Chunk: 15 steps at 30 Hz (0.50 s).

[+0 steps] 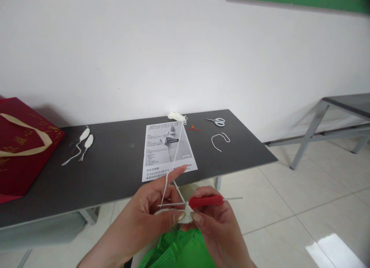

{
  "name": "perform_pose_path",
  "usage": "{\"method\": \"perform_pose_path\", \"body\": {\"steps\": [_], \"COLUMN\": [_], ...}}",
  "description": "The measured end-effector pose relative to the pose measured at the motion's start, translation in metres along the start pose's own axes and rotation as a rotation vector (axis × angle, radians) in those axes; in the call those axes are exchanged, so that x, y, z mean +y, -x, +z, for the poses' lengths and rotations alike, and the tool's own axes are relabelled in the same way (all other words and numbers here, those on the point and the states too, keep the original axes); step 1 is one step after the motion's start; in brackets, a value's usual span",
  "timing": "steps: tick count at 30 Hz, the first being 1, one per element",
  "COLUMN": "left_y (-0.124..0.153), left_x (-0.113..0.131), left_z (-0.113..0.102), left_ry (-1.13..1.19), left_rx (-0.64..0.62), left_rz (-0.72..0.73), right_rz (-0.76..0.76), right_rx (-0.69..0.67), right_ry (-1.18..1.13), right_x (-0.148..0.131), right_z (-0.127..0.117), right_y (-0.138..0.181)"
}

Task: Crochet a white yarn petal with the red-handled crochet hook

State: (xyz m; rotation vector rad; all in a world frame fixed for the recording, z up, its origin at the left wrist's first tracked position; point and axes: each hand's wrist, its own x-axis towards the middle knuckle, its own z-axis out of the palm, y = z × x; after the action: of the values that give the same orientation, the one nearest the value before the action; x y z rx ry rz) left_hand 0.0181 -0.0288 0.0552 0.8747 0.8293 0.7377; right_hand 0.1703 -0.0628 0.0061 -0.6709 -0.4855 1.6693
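My left hand (156, 206) pinches a small white crochet piece (186, 217) between thumb and fingers, its index finger raised with white yarn (175, 154) running over it. That strand leads back to a loose bundle of white yarn (177, 117) by the wall. In my right hand (215, 218) is a crochet hook (206, 201) with a red grip, its metal shaft pointing left across the work; the thumb touches the piece's right edge. Under the strand lies a printed pattern sheet (156, 152) on the dark table (115, 152).
Scissors (219, 122), a thin red stick (194, 129), a small orange item (192, 126) and a cut yarn piece (214, 144) lie on the right. Two white crocheted petals (89, 141) and a red gift bag (26, 164) are left. Green mesh fabric (173, 248) lies below my hands.
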Motion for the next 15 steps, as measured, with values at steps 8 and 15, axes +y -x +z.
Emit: {"method": "perform_pose_path", "body": {"steps": [8, 15], "left_y": [0.0010, 0.0006], "left_x": [0.0020, 0.0002], "left_z": [0.0017, 0.0003], "left_ry": [-0.001, -0.042], "left_rx": [0.013, 0.000], "left_rz": [0.000, 0.032], "right_rz": [0.012, 0.010], "right_rx": [0.015, 0.047], "right_ry": [0.003, 0.017], "right_x": [-0.0003, 0.0006], "right_z": [0.0004, 0.0022], "right_y": [0.0016, -0.0015]}}
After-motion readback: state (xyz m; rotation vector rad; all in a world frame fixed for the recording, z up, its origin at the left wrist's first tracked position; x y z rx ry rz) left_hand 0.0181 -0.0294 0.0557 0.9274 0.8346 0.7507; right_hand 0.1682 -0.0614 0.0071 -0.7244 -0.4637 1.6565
